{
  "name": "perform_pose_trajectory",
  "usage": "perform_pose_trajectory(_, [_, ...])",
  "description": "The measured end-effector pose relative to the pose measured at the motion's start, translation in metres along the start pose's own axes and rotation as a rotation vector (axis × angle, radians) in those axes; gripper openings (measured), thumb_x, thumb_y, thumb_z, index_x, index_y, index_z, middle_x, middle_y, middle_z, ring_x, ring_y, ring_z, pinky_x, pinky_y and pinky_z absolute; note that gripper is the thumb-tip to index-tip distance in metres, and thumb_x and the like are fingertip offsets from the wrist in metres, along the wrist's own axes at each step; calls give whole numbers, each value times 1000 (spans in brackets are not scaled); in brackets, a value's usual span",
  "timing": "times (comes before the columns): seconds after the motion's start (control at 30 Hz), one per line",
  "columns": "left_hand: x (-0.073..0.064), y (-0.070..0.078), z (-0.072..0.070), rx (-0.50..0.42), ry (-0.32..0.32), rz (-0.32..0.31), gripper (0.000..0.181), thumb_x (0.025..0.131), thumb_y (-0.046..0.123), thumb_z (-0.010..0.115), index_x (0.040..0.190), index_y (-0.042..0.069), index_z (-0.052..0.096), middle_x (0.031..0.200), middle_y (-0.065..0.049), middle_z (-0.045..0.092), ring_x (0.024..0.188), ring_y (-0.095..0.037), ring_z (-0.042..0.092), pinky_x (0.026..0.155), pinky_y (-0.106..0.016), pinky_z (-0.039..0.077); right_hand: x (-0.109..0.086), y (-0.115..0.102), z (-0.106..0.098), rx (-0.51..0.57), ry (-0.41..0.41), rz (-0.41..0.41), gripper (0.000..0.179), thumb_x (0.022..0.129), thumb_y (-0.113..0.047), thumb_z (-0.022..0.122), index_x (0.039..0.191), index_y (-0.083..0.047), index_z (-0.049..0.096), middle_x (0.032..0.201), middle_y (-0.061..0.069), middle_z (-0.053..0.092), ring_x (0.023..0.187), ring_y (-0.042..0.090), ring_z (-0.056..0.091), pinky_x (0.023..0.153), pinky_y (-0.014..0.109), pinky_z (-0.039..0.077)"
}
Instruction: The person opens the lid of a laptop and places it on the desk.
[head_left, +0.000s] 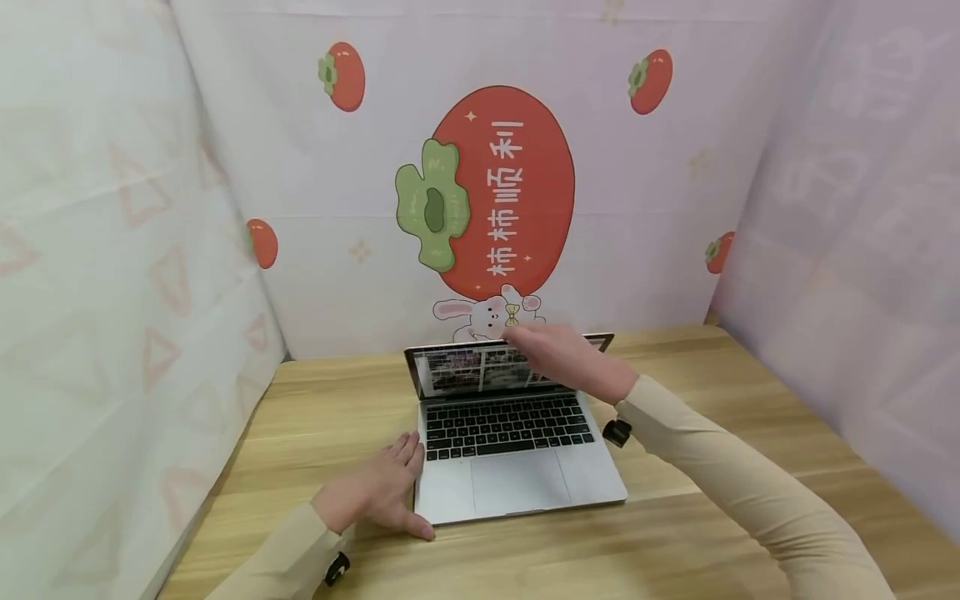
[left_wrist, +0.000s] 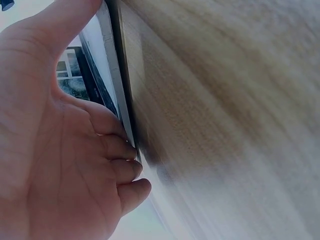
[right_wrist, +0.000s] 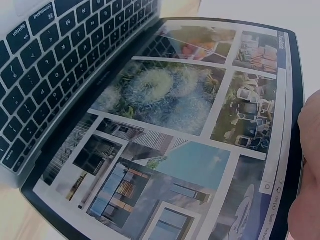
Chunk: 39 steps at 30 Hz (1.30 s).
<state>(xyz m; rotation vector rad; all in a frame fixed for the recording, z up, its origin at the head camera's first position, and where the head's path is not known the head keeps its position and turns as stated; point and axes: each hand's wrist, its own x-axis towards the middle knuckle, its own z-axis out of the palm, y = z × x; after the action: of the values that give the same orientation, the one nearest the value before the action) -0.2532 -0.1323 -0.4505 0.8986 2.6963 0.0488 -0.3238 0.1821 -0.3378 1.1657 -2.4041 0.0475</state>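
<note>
A silver laptop (head_left: 521, 483) with a black keyboard (head_left: 510, 423) lies on the wooden table, its lid raised at an angle. Its lit screen (right_wrist: 165, 120) shows a grid of pictures in the right wrist view. At the lid's top edge, my right hand (head_left: 573, 358) grips the rim, covering part of the screen in the head view. My left hand (head_left: 386, 487) rests against the left side of the laptop base, thumb by the front corner. In the left wrist view, the fingers (left_wrist: 122, 172) lie along the base's thin edge.
The wooden table (head_left: 322, 400) extends around the laptop on all sides. Behind it hangs a white backdrop (head_left: 300, 167) printed with red persimmons and a rabbit. Pale cloth walls (head_left: 97, 292) stand at left and right. Black bands circle both wrists.
</note>
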Motion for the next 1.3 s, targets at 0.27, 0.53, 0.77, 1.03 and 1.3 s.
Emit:
perform_pose_trajectory(0.27, [-4,1,-4,2,16,9,126,71,79,65,151,-9,23,160,-30,13,150,-42,15,122,-50,23,15,16,-1,113,20,149,8,99,-19,59,99,-11,62,72,-3,56,59,10,44,63,26,42])
perform_pose_trajectory(0.53, [-7,5,-9,3,0,-9,125,70,77,67,151,-8,23,161,-28,13,151,-40,15,123,-48,21,27,31,0,159,38,207,10,96,-21,62,92,-12,64,67,-2,57,55,10,44,60,27,40])
perform_pose_trajectory(0.77, [-8,6,-12,36,-11,-20,126,70,79,65,152,-7,24,161,-27,14,151,-40,15,122,-47,22,33,45,1,203,28,246,14,97,-23,61,101,-12,68,76,0,66,56,11,48,61,28,42])
perform_pose_trajectory(1.03, [-12,6,-14,25,-21,-40,126,69,79,65,152,-6,23,162,-26,13,152,-38,14,123,-46,20,42,60,1,223,-9,313,17,99,-26,58,97,-12,67,71,3,62,54,14,47,60,30,42])
perform_pose_trajectory(1.3, [-13,14,-15,45,-38,-49,126,69,81,64,153,-4,24,162,-24,14,152,-36,16,123,-44,21,40,75,4,198,-20,345,24,100,-30,57,99,-10,72,74,4,68,56,12,52,61,31,44])
